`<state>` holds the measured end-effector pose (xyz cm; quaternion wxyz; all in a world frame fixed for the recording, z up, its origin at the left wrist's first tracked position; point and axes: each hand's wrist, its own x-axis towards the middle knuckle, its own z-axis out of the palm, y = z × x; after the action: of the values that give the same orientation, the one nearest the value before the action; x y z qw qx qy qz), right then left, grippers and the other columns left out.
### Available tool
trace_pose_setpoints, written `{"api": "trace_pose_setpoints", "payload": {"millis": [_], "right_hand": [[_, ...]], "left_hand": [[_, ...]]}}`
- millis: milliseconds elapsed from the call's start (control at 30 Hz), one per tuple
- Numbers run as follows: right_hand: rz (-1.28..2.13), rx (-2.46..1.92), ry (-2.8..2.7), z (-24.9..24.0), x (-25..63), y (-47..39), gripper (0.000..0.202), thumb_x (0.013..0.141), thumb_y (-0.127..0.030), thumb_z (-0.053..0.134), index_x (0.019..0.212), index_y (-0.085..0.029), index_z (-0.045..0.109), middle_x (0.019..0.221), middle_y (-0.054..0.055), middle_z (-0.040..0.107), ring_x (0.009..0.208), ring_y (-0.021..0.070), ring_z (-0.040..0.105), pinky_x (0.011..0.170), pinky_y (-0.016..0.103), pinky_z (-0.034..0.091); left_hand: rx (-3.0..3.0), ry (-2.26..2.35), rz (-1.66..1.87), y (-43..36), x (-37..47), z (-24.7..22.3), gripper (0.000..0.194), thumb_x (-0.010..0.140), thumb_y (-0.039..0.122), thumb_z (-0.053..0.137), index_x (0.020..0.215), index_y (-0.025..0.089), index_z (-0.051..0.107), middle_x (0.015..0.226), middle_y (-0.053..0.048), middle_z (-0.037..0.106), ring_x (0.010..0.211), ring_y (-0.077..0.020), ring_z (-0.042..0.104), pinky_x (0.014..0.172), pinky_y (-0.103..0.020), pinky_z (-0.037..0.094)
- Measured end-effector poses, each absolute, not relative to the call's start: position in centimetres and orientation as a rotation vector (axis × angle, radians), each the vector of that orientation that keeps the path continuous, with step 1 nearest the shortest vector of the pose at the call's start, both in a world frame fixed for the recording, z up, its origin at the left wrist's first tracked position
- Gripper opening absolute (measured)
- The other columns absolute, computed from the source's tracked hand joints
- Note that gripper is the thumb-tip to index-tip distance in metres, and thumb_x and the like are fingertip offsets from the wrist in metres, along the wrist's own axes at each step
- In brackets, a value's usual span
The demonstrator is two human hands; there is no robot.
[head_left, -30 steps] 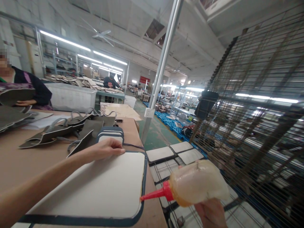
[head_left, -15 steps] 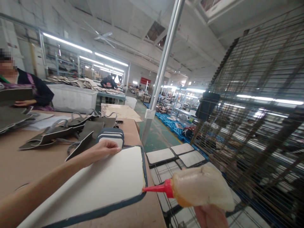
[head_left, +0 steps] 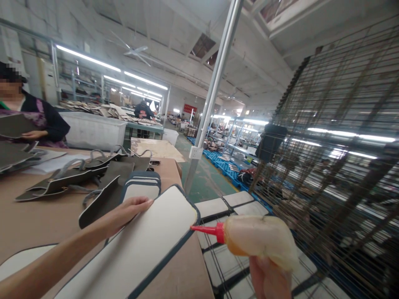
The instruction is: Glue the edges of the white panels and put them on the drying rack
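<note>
My left hand [head_left: 135, 205] pinches the far edge of a white panel with a dark blue border [head_left: 146, 245]. The panel is turned at a slant, its rounded corner pointing away over the table's right side. A squeeze bottle of amber glue [head_left: 262, 238] lies nearly level in my right hand [head_left: 269, 276], whose fingers wrap it from below. The bottle's red nozzle tip touches the panel's right edge near the corner, where a thin yellowish line shows. Behind my left hand is a small stack of similar panels [head_left: 141, 189]. Part of another white panel [head_left: 25, 259] shows at lower left.
Grey handled bag pieces [head_left: 71, 180] lie on the brown table [head_left: 174, 274]. At right, white panels [head_left: 212, 207] rest on a wire rack, beside a tall wire mesh rack [head_left: 336, 124]. A metal post [head_left: 215, 74] rises beyond the table. A co-worker [head_left: 37, 120] holds a grey piece at left.
The panel has turned, its far corner swinging so the edge now runs diagonally. The nozzle tip has moved slightly up along the edge, and the bottle with it. More of the lower-left panel is uncovered.
</note>
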<state>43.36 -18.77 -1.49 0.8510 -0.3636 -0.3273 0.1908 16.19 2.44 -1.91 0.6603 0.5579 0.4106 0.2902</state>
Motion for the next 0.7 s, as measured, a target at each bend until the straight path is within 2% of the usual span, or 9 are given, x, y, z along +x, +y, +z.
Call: {"api": "trace_pose_setpoints", "payload": {"millis": [167, 233, 367, 467, 567, 700], "right_hand": [[0.369, -0.808, -0.757, -1.9, 45.2, -17.6, 0.062, 0.065, -0.021, 0.081, 0.123, -0.027, 0.060, 0.107, 0.007, 0.074, 0.092, 0.0258, 0.071, 0.083, 0.039, 0.059], [0.376, -0.815, -0.789, -1.9, 45.2, -17.4, 0.063, 0.065, -0.022, 0.080, 0.124, -0.028, 0.060, 0.108, 0.006, 0.074, 0.093, 0.0259, 0.071, 0.084, 0.037, 0.058], [0.407, -0.821, -0.820, -1.8, 44.5, -17.1, 0.050, 0.069, -0.023, 0.077, 0.116, -0.033, 0.064, 0.107, 0.001, 0.074, 0.095, 0.0244, 0.070, 0.084, 0.031, 0.057], [0.435, -0.801, -0.825, -2.0, 44.1, -16.8, 0.047, 0.068, -0.023, 0.078, 0.113, -0.032, 0.066, 0.101, 0.001, 0.075, 0.092, 0.0245, 0.071, 0.083, 0.032, 0.057], [0.458, -0.779, -0.855, -2.3, 44.0, -16.4, 0.051, 0.066, -0.023, 0.080, 0.115, -0.030, 0.065, 0.098, 0.003, 0.075, 0.085, 0.0232, 0.071, 0.078, 0.032, 0.059], [0.473, -0.782, -0.866, -2.7, 44.0, -16.0, 0.063, 0.065, -0.027, 0.081, 0.124, -0.027, 0.059, 0.104, 0.008, 0.074, 0.086, 0.0250, 0.071, 0.077, 0.036, 0.060]], "left_hand": [[1.251, 0.932, 0.672, 2.0, 15.9, -1.9, 0.053, 0.055, 0.063, 0.078, 0.073, 0.018, 0.057, 0.058, 0.004, 0.061, 0.052, -0.0109, 0.052, 0.047, -0.018, 0.036], [1.235, 0.954, 0.669, 1.7, 15.9, -1.6, 0.057, 0.051, 0.066, 0.078, 0.073, 0.018, 0.057, 0.058, 0.004, 0.060, 0.052, -0.0108, 0.051, 0.047, -0.018, 0.036], [1.229, 0.975, 0.647, 1.2, 15.9, -1.2, 0.062, 0.044, 0.070, 0.078, 0.071, 0.018, 0.058, 0.056, 0.004, 0.059, 0.051, -0.0111, 0.050, 0.047, -0.019, 0.037], [1.227, 0.965, 0.643, 1.0, 15.9, -1.1, 0.061, 0.045, 0.069, 0.078, 0.070, 0.018, 0.058, 0.058, 0.003, 0.061, 0.052, -0.0122, 0.052, 0.048, -0.020, 0.039], [1.206, 0.964, 0.645, 1.1, 15.8, -1.2, 0.058, 0.045, 0.067, 0.079, 0.070, 0.019, 0.057, 0.059, 0.003, 0.063, 0.054, -0.0135, 0.054, 0.049, -0.021, 0.040], [1.180, 0.945, 0.631, 1.6, 15.6, -1.8, 0.055, 0.049, 0.065, 0.079, 0.070, 0.019, 0.058, 0.059, 0.003, 0.064, 0.052, -0.0133, 0.055, 0.048, -0.021, 0.041]]}}
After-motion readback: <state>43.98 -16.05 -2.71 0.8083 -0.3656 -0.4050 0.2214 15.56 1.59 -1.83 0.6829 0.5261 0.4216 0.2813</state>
